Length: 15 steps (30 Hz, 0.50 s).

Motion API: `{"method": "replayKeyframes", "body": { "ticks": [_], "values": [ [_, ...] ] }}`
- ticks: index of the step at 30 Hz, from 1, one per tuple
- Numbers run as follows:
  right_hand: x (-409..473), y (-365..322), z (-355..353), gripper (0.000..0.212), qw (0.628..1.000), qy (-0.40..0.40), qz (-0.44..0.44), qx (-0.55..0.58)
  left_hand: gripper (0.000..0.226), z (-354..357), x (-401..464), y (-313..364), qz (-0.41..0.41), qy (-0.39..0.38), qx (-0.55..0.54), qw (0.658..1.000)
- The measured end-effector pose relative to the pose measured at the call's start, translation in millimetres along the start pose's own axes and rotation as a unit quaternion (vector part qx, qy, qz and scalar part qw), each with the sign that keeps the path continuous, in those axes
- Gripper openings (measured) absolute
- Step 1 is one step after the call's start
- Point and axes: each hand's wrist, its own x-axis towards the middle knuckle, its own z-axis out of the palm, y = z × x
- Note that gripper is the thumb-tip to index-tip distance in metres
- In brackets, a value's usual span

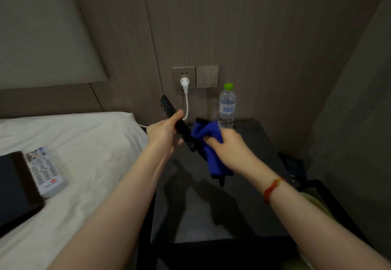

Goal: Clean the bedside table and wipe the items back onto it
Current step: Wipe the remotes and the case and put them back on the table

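My left hand (164,131) grips a long black remote (167,105) above the dark bedside table (211,206), its far end tilted up toward the wall. My right hand (229,147) holds a blue cloth (208,142) pressed around the remote's near end, which the cloth hides. A clear water bottle (226,106) with a green cap stands upright at the table's back edge. On the white bed (84,142) to the left lie a white remote (43,170) and a dark tablet (14,187).
A wall socket (183,77) holds a white plug whose cable (186,106) hangs down behind the remote. Light switches (207,76) sit beside it. A dark frame (296,170) stands right of the table, near the side wall.
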Motion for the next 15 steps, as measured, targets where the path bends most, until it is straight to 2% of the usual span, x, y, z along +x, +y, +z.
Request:
{"method": "replayKeyframes", "body": {
  "ticks": [4, 9, 11, 15],
  "values": [
    [40, 15, -25, 0.011, 0.979, 0.087, 0.072, 0.171, 0.038, 19, 65, -15, -0.009, 0.071, 0.079, 0.994],
    [65, 44, -54, 0.015, 0.898, 0.139, 0.126, 0.398, 0.054, 52, 121, -56, -0.003, 0.085, 0.208, 0.974],
    [71, 56, -62, 0.013, 0.874, 0.148, 0.125, 0.445, 0.056, 64, 139, -72, -0.001, 0.084, 0.258, 0.963],
    [81, 78, -70, 0.019, 0.865, 0.156, 0.126, 0.460, 0.056, 79, 172, -101, 0.005, 0.089, 0.327, 0.941]
  ]
}}
